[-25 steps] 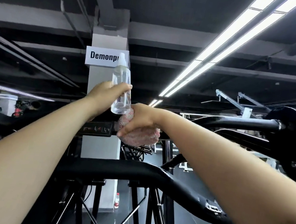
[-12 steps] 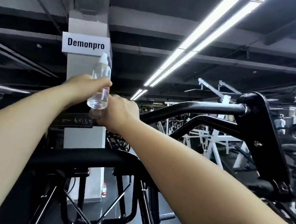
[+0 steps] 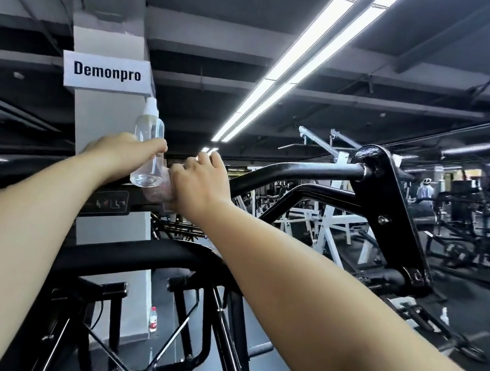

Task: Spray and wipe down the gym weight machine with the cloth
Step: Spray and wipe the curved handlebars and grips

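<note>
Mid-wipe: my right hand [image 3: 202, 185] pressed cloth [image 3: 158, 193] on top bar [image 3: 296, 174], left hand [image 3: 118, 152] gripped spray bottle [image 3: 148, 152]; lower frame looked undone.

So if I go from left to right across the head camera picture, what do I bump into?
Demonpro sign → left hand → spray bottle → pink cloth → right hand → black machine bar → black pivot plate

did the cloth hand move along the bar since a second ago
Cannot tell. The camera swung, so everything shifted. The right hand still presses the cloth on the bar, beside the bottle, as before.
</note>
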`<control>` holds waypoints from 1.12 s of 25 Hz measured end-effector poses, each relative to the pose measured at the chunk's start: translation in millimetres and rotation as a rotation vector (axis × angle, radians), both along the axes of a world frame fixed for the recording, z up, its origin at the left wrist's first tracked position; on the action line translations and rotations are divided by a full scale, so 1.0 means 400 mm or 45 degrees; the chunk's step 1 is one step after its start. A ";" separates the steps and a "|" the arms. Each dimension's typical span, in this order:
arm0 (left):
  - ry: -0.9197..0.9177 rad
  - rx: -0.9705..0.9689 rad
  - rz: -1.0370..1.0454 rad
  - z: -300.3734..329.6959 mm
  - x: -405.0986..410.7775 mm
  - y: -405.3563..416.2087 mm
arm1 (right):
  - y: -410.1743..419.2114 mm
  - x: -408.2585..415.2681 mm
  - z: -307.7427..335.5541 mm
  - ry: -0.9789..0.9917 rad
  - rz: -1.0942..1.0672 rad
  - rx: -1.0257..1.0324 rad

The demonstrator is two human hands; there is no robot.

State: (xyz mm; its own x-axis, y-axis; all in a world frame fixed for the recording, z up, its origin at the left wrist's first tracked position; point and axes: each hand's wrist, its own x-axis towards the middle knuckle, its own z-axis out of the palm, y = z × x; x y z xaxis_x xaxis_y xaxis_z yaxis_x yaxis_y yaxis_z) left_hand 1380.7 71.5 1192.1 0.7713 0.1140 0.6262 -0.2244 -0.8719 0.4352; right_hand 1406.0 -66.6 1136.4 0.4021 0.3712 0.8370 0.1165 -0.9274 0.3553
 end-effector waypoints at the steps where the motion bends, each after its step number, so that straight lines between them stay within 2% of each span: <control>1: -0.003 0.004 0.004 -0.001 -0.001 0.000 | -0.006 -0.003 -0.001 0.000 -0.014 -0.018; 7: 0.026 0.040 -0.007 -0.007 -0.024 -0.015 | -0.097 -0.025 -0.005 0.048 -0.148 -0.171; 10: 0.082 -0.044 -0.151 -0.010 -0.038 -0.001 | -0.108 -0.042 0.010 0.092 -0.171 -0.303; 12: 0.103 -0.119 -0.283 -0.011 -0.046 0.015 | -0.111 -0.059 0.059 0.367 -0.085 -0.286; 15: 0.067 -0.194 -0.406 -0.014 -0.050 0.020 | -0.111 -0.075 0.159 1.270 0.420 0.203; 17: -0.013 -0.267 -0.421 -0.012 -0.051 0.021 | -0.080 -0.074 0.185 1.553 0.782 0.490; 19: -0.104 -0.373 -0.436 -0.006 -0.051 0.026 | -0.037 -0.058 0.178 1.692 0.985 0.619; 21: -0.171 -0.474 -0.448 0.000 -0.049 0.040 | 0.023 -0.035 0.150 1.623 1.057 0.525; 24: -0.212 -0.578 -0.430 -0.004 -0.043 0.051 | 0.110 0.006 0.122 1.140 1.104 0.396; 25: -0.226 -0.592 -0.422 -0.005 -0.040 0.052 | 0.129 0.025 0.123 1.016 1.070 0.338; 28: -0.180 -0.556 -0.402 0.006 -0.051 0.050 | 0.141 0.040 0.117 0.897 0.818 0.159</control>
State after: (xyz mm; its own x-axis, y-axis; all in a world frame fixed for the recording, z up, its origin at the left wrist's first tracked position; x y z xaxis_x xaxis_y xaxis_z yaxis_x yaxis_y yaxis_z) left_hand 1360.3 91.6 1194.3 0.7221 0.1626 0.6724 -0.5281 -0.4983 0.6876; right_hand 1422.0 -10.2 1183.0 0.5786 0.6204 0.5295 0.7646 -0.6386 -0.0871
